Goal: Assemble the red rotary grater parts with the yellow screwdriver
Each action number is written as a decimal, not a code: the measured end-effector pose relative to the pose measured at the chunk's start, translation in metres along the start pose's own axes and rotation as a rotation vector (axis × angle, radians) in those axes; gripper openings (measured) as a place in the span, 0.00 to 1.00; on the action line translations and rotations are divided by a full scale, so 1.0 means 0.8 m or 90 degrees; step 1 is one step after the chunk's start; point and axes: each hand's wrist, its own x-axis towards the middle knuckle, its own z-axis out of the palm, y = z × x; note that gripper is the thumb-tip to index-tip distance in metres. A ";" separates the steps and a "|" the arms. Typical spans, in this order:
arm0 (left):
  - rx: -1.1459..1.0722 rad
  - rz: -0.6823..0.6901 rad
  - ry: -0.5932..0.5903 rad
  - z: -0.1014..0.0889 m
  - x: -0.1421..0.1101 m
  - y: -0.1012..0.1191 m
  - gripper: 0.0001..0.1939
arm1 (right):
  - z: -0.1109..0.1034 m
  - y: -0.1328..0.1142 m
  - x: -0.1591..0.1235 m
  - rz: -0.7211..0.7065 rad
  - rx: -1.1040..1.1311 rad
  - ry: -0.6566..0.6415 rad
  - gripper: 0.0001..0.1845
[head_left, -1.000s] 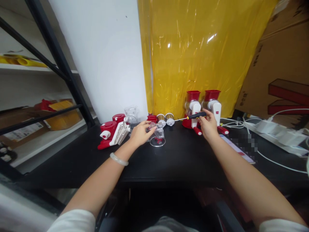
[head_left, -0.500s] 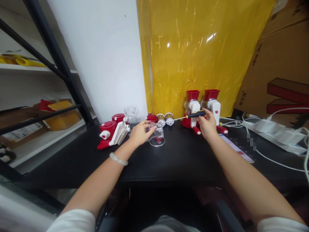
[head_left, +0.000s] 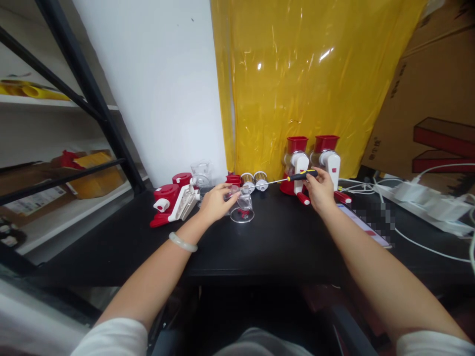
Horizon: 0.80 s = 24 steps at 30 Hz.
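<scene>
A screwdriver [head_left: 302, 175] with a black and yellow handle lies level in my right hand [head_left: 320, 190], its fingers closed round the handle. The long metal shaft runs left to a clear plastic housing [head_left: 243, 211], which stands on the black table. My left hand [head_left: 217, 201] grips the upper left part of that housing, fingers and thumb closed on it. The shaft's tip is by my left fingertips; whether it touches a screw cannot be made out. A small red part shows through the clear plastic near its round rim.
Left are red bases [head_left: 166, 196] and a white-and-red handle piece [head_left: 185, 202]. Behind stand metal grater drums [head_left: 260, 180] and another clear housing [head_left: 201, 174]. Two assembled red-and-white rotary graters [head_left: 327, 160] are at the right, near a phone [head_left: 361, 225] and a power strip [head_left: 426, 207].
Both hands hold almost the same pose. The screwdriver's handle sits slightly differently in my right fingers, and the view has shifted a little.
</scene>
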 end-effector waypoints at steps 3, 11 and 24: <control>0.004 -0.001 -0.001 0.000 0.000 0.000 0.21 | 0.000 0.001 0.001 0.009 0.000 0.001 0.26; -0.001 -0.006 -0.001 0.000 0.000 0.000 0.20 | 0.001 -0.002 0.000 0.003 0.019 -0.018 0.26; 0.000 -0.003 -0.003 0.000 0.000 0.000 0.20 | 0.002 -0.008 -0.001 0.016 0.054 -0.037 0.26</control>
